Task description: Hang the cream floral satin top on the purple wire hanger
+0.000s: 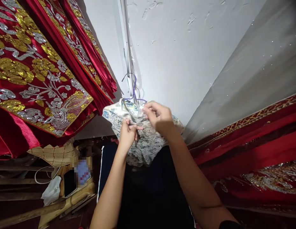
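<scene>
A pale floral garment (148, 143) with ruffled, gathered fabric hangs in front of me on a purple hanger (134, 84). At the front of the garment, my left hand (129, 132) is closed in a pinch on its fabric. A thin line, perhaps a cord or thread, shows at those fingertips, too small to make out. Just above and to the right, my right hand (159, 116) has its fingers drawn together near the neckline. Slight blur hides what it holds, if anything.
Red embroidered garments (43, 70) hang at the left. Beside a white wall (171, 47), sheer grey fabric (252, 70) and red fabric (257, 149) fill the right. Low at left, a phone (70, 183) and crumpled tissue (51, 190) lie on a wooden seat (78, 198).
</scene>
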Demonstrator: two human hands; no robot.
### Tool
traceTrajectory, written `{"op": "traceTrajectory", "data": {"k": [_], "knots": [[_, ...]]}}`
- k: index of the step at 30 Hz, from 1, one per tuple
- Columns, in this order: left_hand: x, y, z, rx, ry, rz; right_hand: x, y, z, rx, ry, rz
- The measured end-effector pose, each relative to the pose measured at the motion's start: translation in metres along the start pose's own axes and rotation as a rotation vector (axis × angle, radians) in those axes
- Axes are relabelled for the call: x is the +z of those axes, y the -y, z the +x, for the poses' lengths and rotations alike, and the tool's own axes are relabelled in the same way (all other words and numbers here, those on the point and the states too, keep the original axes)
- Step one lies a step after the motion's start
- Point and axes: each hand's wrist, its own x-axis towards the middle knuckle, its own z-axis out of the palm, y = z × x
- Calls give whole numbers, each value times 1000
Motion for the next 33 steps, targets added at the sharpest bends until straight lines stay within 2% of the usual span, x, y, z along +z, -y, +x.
{"op": "traceTrajectory", "data": {"k": [4,7,9,12,15,17,19,21,23,26,29,31,33], "knots": [[-4,55,-16,-166,-23,190,-30,4,-1,-16,-207,121],[-8,67,-25,-98,-120,272,-58,-7,-16,86,-201,270],[-11,55,-23,50,-269,377,-72,-19,-31,134,-196,442],[-16,20,-5,293,-442,599,-79,-36,-55,125,-348,691],[-25,-9,25,441,-428,775,-70,-48,-77,112,-500,830],[-32,-15,46,430,-399,846,-61,-55,-93,143,-500,873],[-40,-13,62,376,-381,870,-53,-64,-108,189,-502,888],[-48,-6,72,289,-368,738,-49,-77,-123,251,-529,899],[-56,3,75,191,-351,514,-49,-91,-133,332,-563,930],[-65,15,68,100,-371,277,-48,-110,-137,519,-615,994],[-69,27,56,42,-442,91,-39,-119,-131,678,-647,936],[-71,34,46,-15,-494,-59,-26,-119,-125,708,-596,795],[-72,39,31,-60,-543,-192,-9,-116,-122,703,-476,617]]}}
